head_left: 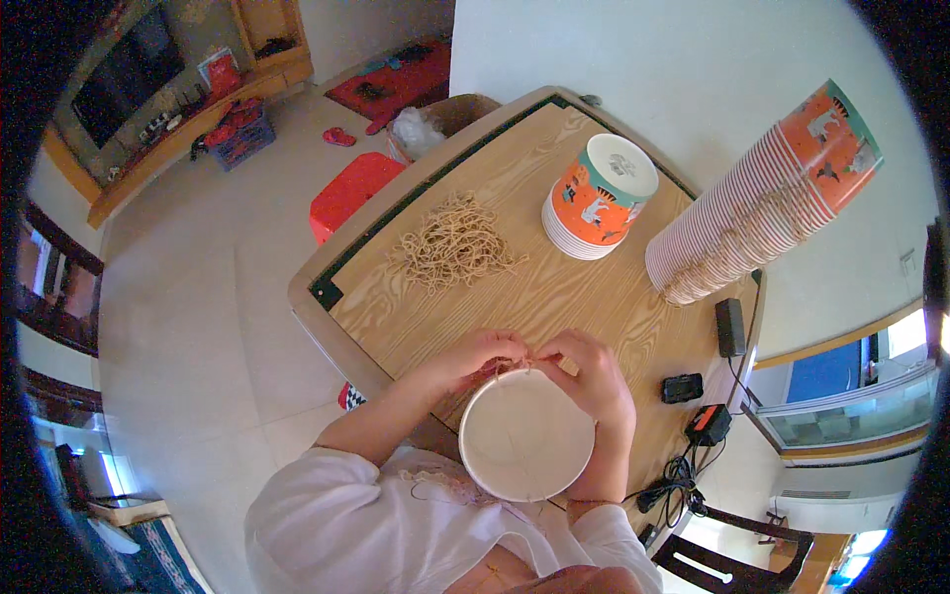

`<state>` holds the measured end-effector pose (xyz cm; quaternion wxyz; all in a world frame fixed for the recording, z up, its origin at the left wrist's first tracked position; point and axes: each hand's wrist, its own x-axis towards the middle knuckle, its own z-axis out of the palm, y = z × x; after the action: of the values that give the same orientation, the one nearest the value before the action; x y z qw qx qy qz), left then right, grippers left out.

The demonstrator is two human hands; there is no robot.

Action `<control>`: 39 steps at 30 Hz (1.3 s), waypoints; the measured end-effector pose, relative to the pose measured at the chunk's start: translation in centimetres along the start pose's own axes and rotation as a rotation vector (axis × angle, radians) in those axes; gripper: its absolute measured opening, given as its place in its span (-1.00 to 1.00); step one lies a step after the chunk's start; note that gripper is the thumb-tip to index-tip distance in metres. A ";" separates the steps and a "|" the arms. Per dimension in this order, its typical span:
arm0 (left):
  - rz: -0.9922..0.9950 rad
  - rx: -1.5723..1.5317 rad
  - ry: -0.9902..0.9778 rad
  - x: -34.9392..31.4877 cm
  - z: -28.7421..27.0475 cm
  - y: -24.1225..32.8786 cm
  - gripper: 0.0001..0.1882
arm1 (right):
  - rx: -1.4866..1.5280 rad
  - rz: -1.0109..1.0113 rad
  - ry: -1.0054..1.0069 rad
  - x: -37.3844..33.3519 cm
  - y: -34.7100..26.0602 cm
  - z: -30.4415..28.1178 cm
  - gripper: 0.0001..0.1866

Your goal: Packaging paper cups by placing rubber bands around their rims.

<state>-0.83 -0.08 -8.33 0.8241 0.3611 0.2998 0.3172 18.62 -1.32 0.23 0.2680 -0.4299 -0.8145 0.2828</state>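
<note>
A round white paper tub (pixel 527 436) rests close against my body with its mouth facing up, and a thin strand runs down inside it. At the tub's far rim my left hand (pixel 488 356) and my right hand (pixel 589 374) meet, fingertips pinched together on a short bit of twine (pixel 528 362). My fingers hide most of the twine. Beyond them on the wooden table lies a loose heap of tan twine pieces (pixel 457 245). To its right stands a short stack of upside-down orange and green paper tubs (pixel 599 198).
A tall leaning stack of nested tubs (pixel 752 203), with twine along its side, stands at the table's right. Near the right edge are a black adapter (pixel 730 328), a black box (pixel 682 388), a charger (pixel 709 425) and coiled cable (pixel 675 485). A red stool (pixel 351 188) stands beyond the left edge.
</note>
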 end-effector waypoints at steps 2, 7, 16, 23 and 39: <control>-0.070 -0.105 -0.008 0.0 0.1 0.2 -0.77 | 0.024 -0.014 0.014 -0.1 -0.1 0.0 -0.87; -0.080 -0.141 0.053 0.1 -0.2 0.2 -0.74 | 0.060 0.054 0.057 0.1 -0.6 0.0 -0.86; 0.066 0.396 0.093 -0.5 0.8 2.3 -0.73 | 0.130 0.136 0.008 0.5 0.3 0.1 -0.81; 0.077 0.489 0.064 0.2 0.6 2.3 -0.74 | 0.149 0.070 -0.018 0.6 1.0 0.1 -0.79; 0.071 -0.039 0.136 -0.2 0.1 2.4 -0.85 | 0.265 -0.070 -0.153 0.6 0.8 -0.1 -0.83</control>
<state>-1.66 1.04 -6.36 0.7970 0.3330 0.3359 0.3757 18.83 -0.41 -0.18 0.2690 -0.3395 -0.8026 0.4102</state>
